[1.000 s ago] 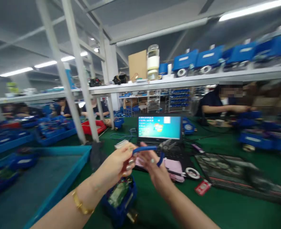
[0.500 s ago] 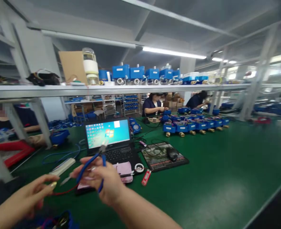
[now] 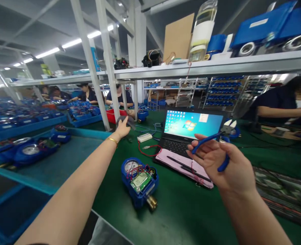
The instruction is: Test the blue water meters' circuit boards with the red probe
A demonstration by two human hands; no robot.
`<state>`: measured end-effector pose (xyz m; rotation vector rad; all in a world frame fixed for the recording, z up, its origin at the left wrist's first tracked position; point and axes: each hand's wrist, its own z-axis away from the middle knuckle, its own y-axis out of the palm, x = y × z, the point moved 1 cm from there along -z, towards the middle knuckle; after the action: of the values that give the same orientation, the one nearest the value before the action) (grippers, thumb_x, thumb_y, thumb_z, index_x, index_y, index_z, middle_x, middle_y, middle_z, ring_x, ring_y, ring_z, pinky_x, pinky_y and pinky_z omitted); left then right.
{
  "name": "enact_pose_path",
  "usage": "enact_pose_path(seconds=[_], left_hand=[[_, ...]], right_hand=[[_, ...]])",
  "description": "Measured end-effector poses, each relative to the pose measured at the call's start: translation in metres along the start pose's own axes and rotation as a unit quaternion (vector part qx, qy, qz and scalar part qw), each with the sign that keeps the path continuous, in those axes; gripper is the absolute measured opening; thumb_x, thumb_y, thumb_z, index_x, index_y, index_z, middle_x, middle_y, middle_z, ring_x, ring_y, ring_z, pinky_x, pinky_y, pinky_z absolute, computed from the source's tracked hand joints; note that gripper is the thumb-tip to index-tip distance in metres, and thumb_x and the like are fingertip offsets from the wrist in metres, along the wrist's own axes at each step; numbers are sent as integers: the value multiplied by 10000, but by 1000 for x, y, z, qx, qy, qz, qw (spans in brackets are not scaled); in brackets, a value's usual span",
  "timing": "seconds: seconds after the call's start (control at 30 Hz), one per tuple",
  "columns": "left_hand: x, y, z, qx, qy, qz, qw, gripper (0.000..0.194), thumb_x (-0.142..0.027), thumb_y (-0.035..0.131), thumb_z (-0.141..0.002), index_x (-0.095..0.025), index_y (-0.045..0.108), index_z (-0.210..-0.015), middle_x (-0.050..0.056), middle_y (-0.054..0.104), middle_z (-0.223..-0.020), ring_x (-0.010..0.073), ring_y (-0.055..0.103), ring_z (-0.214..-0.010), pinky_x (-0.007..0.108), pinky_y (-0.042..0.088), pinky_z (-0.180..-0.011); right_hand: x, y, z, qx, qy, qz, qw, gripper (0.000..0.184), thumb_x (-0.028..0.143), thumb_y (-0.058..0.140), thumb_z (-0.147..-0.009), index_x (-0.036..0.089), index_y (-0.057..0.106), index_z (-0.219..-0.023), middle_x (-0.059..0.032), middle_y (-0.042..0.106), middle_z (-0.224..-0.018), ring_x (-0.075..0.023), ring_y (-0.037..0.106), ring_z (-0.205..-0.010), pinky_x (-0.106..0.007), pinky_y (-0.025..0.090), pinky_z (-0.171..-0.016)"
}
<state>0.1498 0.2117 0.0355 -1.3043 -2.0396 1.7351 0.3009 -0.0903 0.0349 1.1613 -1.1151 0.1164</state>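
My right hand [image 3: 234,166] holds blue-handled cutting pliers [image 3: 205,142], jaws up and apart, in front of the laptop [image 3: 181,143]. My left hand [image 3: 123,128] is stretched far forward, its fingers closed at a blurred dark grey object [image 3: 128,121] beside the red bin. What that object is, I cannot make out. Between my arms a blue water meter [image 3: 137,199] lies on the green table, its housing uncovered. A green circuit board, red wires, a round dial and a brass fitting show on it. A red wire [image 3: 147,154] runs near the white box [image 3: 144,137].
A pink cloth [image 3: 170,159] with pens lies before the laptop. Left stands a blue tray [image 3: 86,131] with several meters. A shelf [image 3: 216,66] on metal posts [image 3: 103,61] crosses above the table. Mouse pad [image 3: 285,194] at right; co-workers sit beyond.
The view has swung left. My left hand has left the red wire near the pliers and reached forward to the dark grey object. The pliers remain in my right hand.
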Motion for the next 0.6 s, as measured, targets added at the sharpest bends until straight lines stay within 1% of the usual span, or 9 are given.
enact_pose_path(seconds=[0.03, 0.07, 0.13, 0.2, 0.27, 0.37, 0.47, 0.53, 0.6], left_hand=[[-2, -6, -2, 3, -7, 4, 1000, 356, -336, 553, -893, -170, 512, -1205, 100, 519, -1246, 238, 544, -1082, 464, 470, -909], [-3, -11, 1, 19, -8, 6, 1000, 344, -336, 553, -893, -163, 523, -1188, 97, 532, -1228, 234, 551, -1070, 461, 472, -905], [-7, -17, 18, 69, 5, 13, 997, 296, -349, 554, -892, -147, 570, -1107, 77, 586, -1137, 213, 585, -998, 426, 494, -866], [-9, -21, 48, 124, 23, 21, 992, 272, -372, 561, -884, -131, 610, -1001, 47, 632, -1002, 190, 614, -892, 384, 510, -807], [-10, -27, 81, 162, 39, 27, 986, 252, -367, 575, -870, -127, 636, -919, 29, 647, -894, 176, 618, -812, 365, 504, -775], [-9, -37, 120, 203, 67, 49, 976, 159, -295, 606, -811, -167, 687, -862, 29, 658, -885, 175, 614, -825, 322, 479, -789], [-7, -35, 140, 212, 90, 93, 969, 142, -228, 626, -744, -203, 703, -861, 27, 649, -965, 171, 598, -910, 275, 452, -848], [-5, -27, 144, 190, 94, 121, 970, 94, -207, 635, -733, -182, 685, -808, 37, 635, -966, 164, 584, -920, 284, 438, -881], [-1, -17, 146, 158, 91, 147, 972, 54, -205, 630, -754, -155, 648, -760, 43, 622, -926, 163, 574, -898, 321, 437, -879]], right_hand=[[-1, 2, 0, -8, 16, 5, 1000, 372, 328, 401, -786, 137, 711, -867, -91, 669, -767, -212, 636, -794, -337, 544, -732], [-3, 4, 0, -20, 32, 11, 999, 421, 359, 376, -800, 122, 714, -879, -97, 660, -750, -215, 632, -772, -333, 549, -704], [-5, 8, 0, -42, 60, 20, 997, 502, 400, 329, -825, 89, 715, -905, -109, 647, -727, -211, 625, -733, -316, 554, -665], [-7, 11, 0, -47, 85, 25, 995, 527, 395, 305, -845, 70, 714, -914, -120, 648, -737, -204, 623, -710, -300, 555, -645], [-9, 13, 1, -35, 102, 33, 994, 518, 387, 306, -866, 71, 714, -918, -126, 659, -774, -201, 622, -693, -298, 555, -624], [-13, 13, 3, -6, 120, 51, 991, 510, 414, 315, -902, 100, 716, -939, -127, 676, -837, -210, 626, -703, -305, 552, -600], [-19, 14, 5, 20, 142, 59, 988, 527, 446, 301, -923, 130, 722, -943, -120, 681, -841, -212, 629, -703, -299, 545, -581], [-23, 16, 8, 41, 169, 63, 983, 568, 471, 277, -923, 124, 725, -947, -117, 673, -803, -210, 621, -664, -294, 533, -551], [-28, 19, 12, 68, 194, 68, 976, 599, 500, 274, -906, 110, 726, -956, -114, 659, -766, -206, 604, -623, -288, 517, -524]])
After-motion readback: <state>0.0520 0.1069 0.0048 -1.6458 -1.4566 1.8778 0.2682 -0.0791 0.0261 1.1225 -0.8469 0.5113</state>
